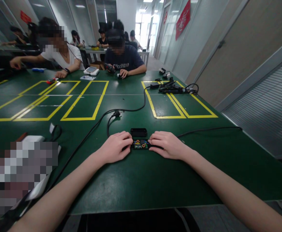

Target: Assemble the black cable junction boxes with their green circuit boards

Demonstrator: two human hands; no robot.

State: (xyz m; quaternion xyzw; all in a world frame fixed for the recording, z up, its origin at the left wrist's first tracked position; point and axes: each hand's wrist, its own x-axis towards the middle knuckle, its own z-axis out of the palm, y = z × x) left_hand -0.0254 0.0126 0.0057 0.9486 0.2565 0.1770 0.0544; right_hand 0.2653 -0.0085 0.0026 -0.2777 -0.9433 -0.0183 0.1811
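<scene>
Circuit board (141,144) sits in a black tray between my two hands, on the green table (141,180). Left hand (118,146): partly curled, fingertips at the board's left end; can't tell if it grips. Right hand (168,145): same, at the right end, grip also unclear. Black cover (138,132) lies just beyond the board, between the hands. Plug (117,113) lies beyond my left hand, on a black cable. Tangled black cords (170,87) are well beyond my right hand, near yellow tape (170,117). Person with a drill (109,67) sits across.
</scene>
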